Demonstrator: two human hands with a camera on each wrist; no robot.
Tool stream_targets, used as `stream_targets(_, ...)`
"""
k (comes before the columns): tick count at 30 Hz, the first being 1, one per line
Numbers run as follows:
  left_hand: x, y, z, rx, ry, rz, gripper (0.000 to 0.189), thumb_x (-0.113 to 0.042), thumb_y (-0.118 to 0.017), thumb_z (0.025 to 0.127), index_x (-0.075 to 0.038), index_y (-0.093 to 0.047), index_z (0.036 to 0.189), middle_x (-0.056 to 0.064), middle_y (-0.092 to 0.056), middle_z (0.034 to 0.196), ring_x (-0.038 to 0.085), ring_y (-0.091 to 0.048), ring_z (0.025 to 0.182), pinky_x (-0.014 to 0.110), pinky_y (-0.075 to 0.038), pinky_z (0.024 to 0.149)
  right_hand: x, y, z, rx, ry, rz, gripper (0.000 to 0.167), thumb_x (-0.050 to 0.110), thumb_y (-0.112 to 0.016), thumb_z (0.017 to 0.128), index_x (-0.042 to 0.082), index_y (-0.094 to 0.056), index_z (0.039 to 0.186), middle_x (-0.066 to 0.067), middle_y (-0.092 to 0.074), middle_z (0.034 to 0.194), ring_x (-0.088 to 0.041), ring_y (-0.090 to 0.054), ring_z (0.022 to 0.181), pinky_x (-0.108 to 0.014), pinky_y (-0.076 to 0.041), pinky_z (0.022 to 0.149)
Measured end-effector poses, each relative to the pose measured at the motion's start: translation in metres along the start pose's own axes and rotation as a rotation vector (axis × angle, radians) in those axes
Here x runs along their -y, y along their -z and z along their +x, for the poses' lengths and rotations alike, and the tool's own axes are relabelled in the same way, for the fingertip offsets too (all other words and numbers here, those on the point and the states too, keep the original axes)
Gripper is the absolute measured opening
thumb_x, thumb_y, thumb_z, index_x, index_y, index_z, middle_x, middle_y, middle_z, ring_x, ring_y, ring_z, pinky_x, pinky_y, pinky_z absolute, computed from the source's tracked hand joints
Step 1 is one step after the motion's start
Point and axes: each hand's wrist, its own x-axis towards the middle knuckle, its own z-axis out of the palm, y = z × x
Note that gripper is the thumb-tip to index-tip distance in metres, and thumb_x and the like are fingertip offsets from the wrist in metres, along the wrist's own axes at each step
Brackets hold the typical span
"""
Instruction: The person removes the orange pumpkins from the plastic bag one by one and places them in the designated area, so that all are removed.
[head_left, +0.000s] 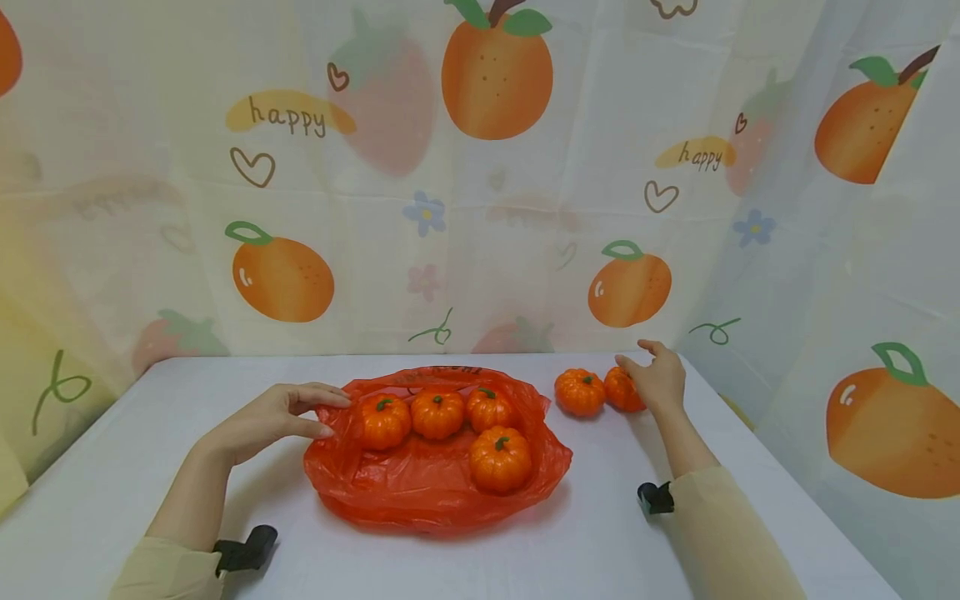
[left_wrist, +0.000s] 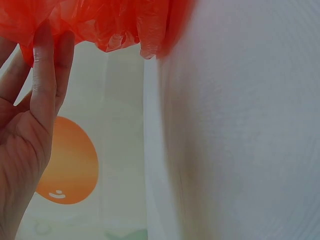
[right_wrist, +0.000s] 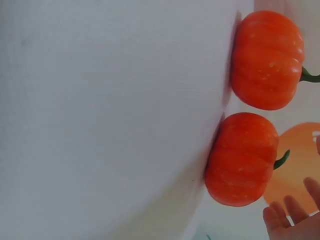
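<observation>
A red plastic bag (head_left: 405, 500) lies with its mouth spread wide on the table. Inside are several small orange pumpkins with green stems, one of them a pumpkin (head_left: 500, 461) at the front right. My left hand (head_left: 281, 421) is at the bag's left rim; in the left wrist view its extended fingers (left_wrist: 44, 82) touch the red plastic. To the right of the bag stand two more pumpkins, a left one (head_left: 580, 392) and a right one (head_left: 622, 390). My right hand (head_left: 660, 379) is over the right one, partly hiding it, with its fingers spread and holding nothing.
A white-covered table (head_left: 600, 533) bears everything. Behind it hangs a pale curtain (head_left: 510, 200) printed with oranges, strawberries and the word happy; the curtain continues along the right side. Dark devices are strapped to both wrists, one a left wrist camera (head_left: 247, 550).
</observation>
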Motion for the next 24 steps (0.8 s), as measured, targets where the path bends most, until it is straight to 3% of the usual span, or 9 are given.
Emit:
stream_targets(16, 0.001, 0.001, -0.001, 0.002, 0.005, -0.007, 0.04, -0.019, -0.069, 0.087, -0.009, -0.067, 0.126, 0.022, -0.049, 0.147, -0.018, -0.046, 0.113, 0.024, -0.053, 0.089, 0.03, 0.006, -0.004, 0.049, 0.07, 0.133, 0.06, 0.031, -0.069, 0.092, 0.005, -0.05, 0.143, -0.018, -0.049, 0.15, -0.039, -0.047, 0.135, -0.05, -0.045, 0.109)
stream_targets(24, 0.0, 0.001, 0.0, 0.0, 0.009, -0.012, 0.041, -0.019, -0.07, 0.087, -0.009, -0.066, 0.127, 0.022, -0.048, 0.147, -0.016, -0.047, 0.113, 0.024, -0.052, 0.089, 0.05, 0.007, -0.008, 0.098, 0.133, 0.187, 0.061, 0.034, -0.07, 0.091, 0.007, -0.05, 0.143, -0.015, -0.051, 0.148, -0.037, -0.049, 0.135, -0.048, -0.04, 0.115)
